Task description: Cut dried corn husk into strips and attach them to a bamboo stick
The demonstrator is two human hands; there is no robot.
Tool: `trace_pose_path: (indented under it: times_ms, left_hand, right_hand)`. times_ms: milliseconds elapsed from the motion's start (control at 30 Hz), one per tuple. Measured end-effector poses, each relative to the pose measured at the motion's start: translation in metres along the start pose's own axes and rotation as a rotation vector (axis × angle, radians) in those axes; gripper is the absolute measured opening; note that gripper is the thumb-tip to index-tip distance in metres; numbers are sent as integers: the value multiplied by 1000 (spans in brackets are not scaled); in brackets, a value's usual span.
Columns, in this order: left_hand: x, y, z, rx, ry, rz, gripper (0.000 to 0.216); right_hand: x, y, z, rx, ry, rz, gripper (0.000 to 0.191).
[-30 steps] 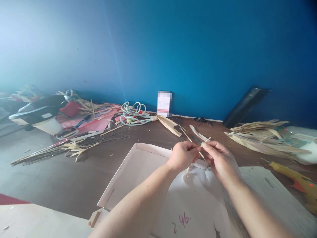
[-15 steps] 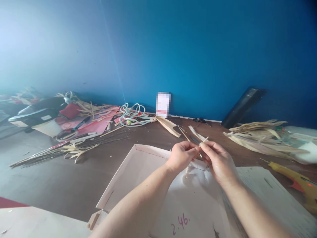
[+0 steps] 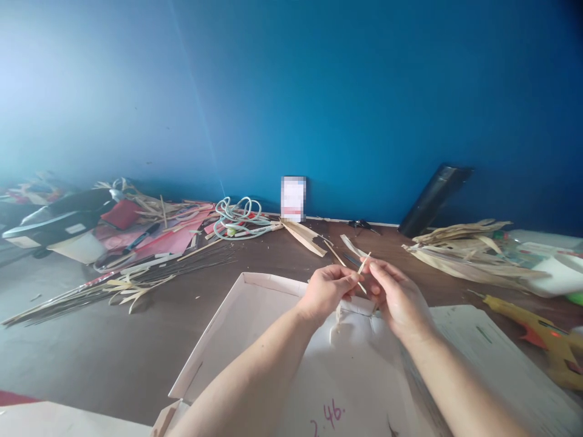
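My left hand (image 3: 325, 291) is closed in a pinch on a thin pale strip (image 3: 365, 262), which looks like dried husk and sticks up from the fingertips. My right hand (image 3: 401, 297) is at the strip's upper part, thumb and forefinger closed about it; its other fingers are curled and partly hidden. Both hands are over the far edge of an upturned white box lid (image 3: 255, 315). A small pale piece (image 3: 336, 321) hangs below the left hand. Just beyond the fingers lie a curled husk strip (image 3: 350, 246) and a thin stick (image 3: 334, 252).
A yellow glue gun (image 3: 532, 328) lies at right, beside a white sheet (image 3: 473, 340). Dried husks (image 3: 464, 249) and a black roll (image 3: 432, 200) are behind. A coiled cable (image 3: 241, 218), thin wires (image 3: 150, 270) and pink paper (image 3: 182, 230) spread leftward. A phone (image 3: 294, 200) leans on the wall.
The fingertips have moved slightly apart, and the pale strip now stands more upright between them. The whole view has shifted a little.
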State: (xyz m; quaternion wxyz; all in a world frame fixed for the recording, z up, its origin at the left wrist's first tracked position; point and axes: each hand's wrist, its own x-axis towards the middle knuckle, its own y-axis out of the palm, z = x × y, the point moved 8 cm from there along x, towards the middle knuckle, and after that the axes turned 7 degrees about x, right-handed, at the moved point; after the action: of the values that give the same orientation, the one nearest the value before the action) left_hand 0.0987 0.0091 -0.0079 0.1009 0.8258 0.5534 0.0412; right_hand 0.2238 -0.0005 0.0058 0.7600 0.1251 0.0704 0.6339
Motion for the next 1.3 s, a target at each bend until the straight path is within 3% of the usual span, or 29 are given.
trace_pose_path:
  times_ms: [733,1300]
  left_hand:
    - [-7,11,1,-260,-199,178,22]
    - [-4,5,3,-132,-148,85,28]
  right_hand:
    - [-1,12,-3,179,130,143,17]
    - [1,6,-2,207,78,74,12]
